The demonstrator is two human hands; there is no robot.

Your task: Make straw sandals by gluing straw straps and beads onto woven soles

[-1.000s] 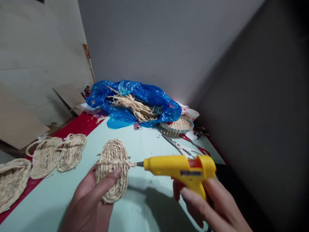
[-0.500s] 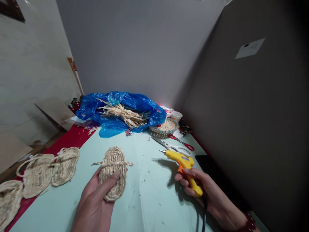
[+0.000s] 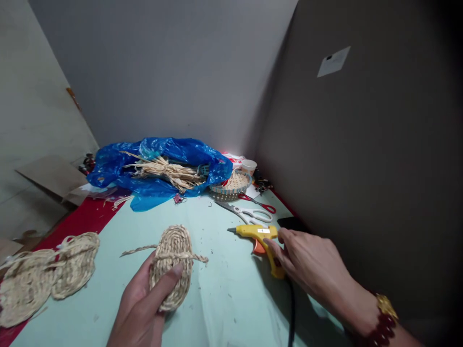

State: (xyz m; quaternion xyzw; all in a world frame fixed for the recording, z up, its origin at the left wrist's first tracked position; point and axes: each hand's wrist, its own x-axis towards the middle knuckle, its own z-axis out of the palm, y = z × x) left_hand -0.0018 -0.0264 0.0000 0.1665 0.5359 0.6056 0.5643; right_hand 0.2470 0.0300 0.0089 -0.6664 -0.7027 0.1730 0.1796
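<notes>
we look down at two bare hands over a pale green tabletop (image 3: 220,308). the left hand (image 3: 141,301) is closed around the lower part of a woven oval sole (image 3: 175,241), its thumb pressed flat on the upper face. the sole's long axis runs away from us, its far end leaning slightly right. a twisted cord (image 3: 137,250) crosses the sole, the ends jutting loose past both sides, the left one longer.

the sole lies to the left of the right hand (image 3: 307,255), well apart from it. that hand bends over the back of a yellow glue gun (image 3: 253,231), fingers curled and thumb against the handle; we cannot tell whether it grips firmly or only rests there. the gun's nozzle points left, toward the sole's far end, with a gap between them.

beyond, an open blue plastic bag (image 3: 108,161) holds a tied bundle of dry straw (image 3: 166,169). just right of it sits a shallow woven basket (image 3: 242,183); we cannot make out all that it holds. a paper cup (image 3: 249,166) stands behind, its inside hidden from us. two pairs of scissors (image 3: 258,215) lie near the gun. more woven pieces (image 3: 77,265) rest at the far left.
</notes>
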